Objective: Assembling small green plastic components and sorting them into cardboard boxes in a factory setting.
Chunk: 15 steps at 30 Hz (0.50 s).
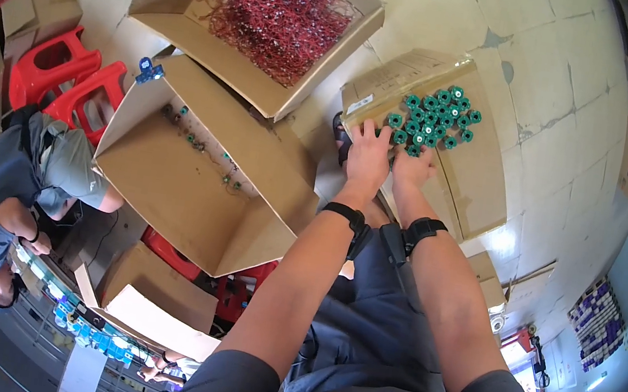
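Left hand (369,154) and right hand (414,170) close together at near edge of green round parts (431,118). Parts lie in loose cluster on top of closed carton (482,189). Left hand: fingers extended, touching parts or just beside them; grip cannot be told. Right hand: fingers bent, partly hidden; cannot tell if holding part. To left, open box (168,204) with few green pieces inside; beyond it, box (224,63) with tangled red wires (279,15).
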Each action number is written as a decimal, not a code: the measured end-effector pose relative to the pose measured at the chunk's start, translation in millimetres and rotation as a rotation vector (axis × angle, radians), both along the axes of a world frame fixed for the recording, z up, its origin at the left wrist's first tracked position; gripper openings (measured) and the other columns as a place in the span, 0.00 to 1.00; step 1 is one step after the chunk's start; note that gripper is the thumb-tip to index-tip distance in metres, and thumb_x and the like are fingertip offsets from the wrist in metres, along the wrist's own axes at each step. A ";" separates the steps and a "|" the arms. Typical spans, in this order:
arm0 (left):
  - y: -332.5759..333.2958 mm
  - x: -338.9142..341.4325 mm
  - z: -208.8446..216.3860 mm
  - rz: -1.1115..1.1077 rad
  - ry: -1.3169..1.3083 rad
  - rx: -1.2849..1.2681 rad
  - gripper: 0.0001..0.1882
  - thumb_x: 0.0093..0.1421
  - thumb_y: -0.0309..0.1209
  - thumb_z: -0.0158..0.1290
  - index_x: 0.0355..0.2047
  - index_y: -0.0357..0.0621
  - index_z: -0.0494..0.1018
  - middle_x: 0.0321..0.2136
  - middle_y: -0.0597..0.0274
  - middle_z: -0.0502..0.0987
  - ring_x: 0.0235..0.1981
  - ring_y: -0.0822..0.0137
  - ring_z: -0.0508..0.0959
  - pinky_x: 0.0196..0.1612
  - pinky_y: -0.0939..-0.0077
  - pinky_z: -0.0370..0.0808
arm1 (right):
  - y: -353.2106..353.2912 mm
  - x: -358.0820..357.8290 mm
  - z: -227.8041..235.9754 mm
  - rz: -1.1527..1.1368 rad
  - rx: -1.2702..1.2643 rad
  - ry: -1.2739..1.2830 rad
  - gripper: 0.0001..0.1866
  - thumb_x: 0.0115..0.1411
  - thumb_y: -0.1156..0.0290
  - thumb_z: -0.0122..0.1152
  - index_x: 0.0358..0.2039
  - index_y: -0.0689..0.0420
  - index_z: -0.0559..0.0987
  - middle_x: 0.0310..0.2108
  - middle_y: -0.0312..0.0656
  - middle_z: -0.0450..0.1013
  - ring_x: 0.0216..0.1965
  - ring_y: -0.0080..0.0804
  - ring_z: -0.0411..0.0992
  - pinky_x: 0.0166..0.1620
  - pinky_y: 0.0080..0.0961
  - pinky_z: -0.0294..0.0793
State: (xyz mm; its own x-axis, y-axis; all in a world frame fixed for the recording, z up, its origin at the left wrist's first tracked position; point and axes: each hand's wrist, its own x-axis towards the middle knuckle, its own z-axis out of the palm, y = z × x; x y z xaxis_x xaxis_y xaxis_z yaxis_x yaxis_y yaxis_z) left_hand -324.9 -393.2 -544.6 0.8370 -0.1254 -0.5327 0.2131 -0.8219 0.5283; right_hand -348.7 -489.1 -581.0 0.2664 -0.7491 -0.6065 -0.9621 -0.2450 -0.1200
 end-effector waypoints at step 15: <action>4.7 -13.5 -5.8 -0.012 -0.097 0.029 0.27 0.39 0.19 0.62 0.43 0.48 0.71 0.45 0.55 0.64 0.50 0.47 0.65 0.47 0.61 0.76 | -9.4 -22.1 -13.7 -0.035 -0.059 -0.003 0.34 0.46 0.62 0.69 0.55 0.43 0.67 0.57 0.54 0.51 0.51 0.50 0.66 0.52 0.38 0.69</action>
State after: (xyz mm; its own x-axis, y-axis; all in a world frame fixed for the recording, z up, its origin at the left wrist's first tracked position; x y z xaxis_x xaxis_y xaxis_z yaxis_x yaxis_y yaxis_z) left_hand -338.4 -388.4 -550.4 0.8833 -0.1220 -0.4526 0.1517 -0.8392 0.5223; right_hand -370.8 -498.5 -594.7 0.2412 -0.7925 -0.5602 -0.9698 -0.2177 -0.1097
